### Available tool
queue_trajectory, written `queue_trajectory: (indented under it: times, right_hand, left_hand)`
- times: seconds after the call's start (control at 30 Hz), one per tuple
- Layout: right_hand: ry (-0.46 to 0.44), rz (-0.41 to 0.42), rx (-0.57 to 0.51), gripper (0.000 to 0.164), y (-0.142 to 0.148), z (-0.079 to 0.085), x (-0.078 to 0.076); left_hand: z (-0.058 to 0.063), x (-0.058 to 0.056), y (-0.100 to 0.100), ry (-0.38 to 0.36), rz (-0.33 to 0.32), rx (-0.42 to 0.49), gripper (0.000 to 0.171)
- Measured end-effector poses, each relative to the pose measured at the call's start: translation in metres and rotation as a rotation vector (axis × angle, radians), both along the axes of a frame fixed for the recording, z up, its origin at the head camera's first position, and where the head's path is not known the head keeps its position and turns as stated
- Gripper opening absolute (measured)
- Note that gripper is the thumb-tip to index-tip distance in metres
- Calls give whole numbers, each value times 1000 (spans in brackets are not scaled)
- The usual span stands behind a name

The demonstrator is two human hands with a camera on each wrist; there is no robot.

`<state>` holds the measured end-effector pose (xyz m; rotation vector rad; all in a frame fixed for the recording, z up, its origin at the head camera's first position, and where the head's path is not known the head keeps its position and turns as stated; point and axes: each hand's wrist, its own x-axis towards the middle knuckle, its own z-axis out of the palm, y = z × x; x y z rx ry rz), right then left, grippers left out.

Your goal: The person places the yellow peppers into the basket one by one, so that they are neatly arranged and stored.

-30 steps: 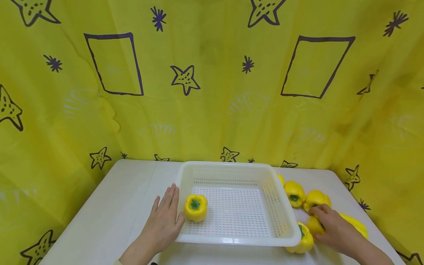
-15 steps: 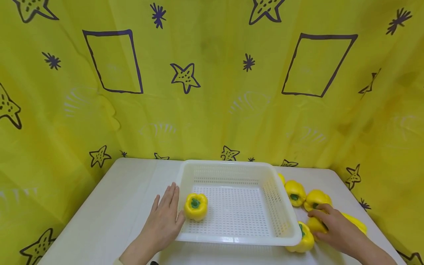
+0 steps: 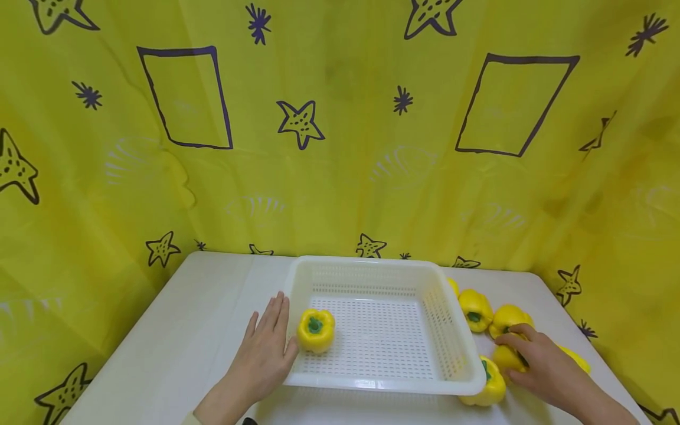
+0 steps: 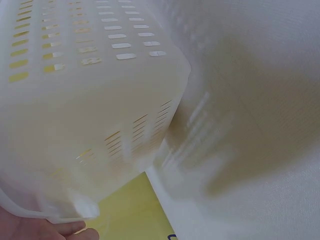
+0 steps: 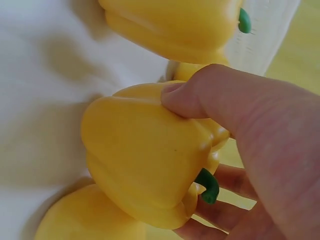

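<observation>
My right hand grips a yellow bell pepper on the table, thumb across its side and fingers round the other side by the green stem. With its fingers straight, my left hand rests along the left rim of a white plastic basket. Inside, near that side, one yellow bell pepper stands stem up. From the left wrist, the slotted basket wall shows, with my fingertips right at its rim.
Right of the basket lie more yellow bell peppers: one by the front corner, two behind my right hand, a sliver of another at the back. A yellow piece shows beyond that hand. A patterned yellow curtain surrounds the white table.
My right hand stays at the same pepper, its fingers and the pepper shifting only slightly. The left hand and the basket hold their places; the head view tilts a little.
</observation>
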<state>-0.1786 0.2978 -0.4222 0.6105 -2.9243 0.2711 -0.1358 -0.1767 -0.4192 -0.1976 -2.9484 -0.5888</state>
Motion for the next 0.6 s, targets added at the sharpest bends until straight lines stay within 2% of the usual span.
queue_trajectory:
  times: [0.2, 0.43, 0.6]
  right_hand:
    - [173, 75, 6, 47, 1, 4, -1]
    - [57, 27, 15, 45, -2, 19, 0]
    - [68, 46, 33, 44, -6, 31, -3]
  left_hand:
    - [0, -1, 0, 8, 1, -1, 67]
    - [-1, 0, -1, 0, 0, -15, 68]
    - [-2, 0, -1, 13, 6, -31, 68]
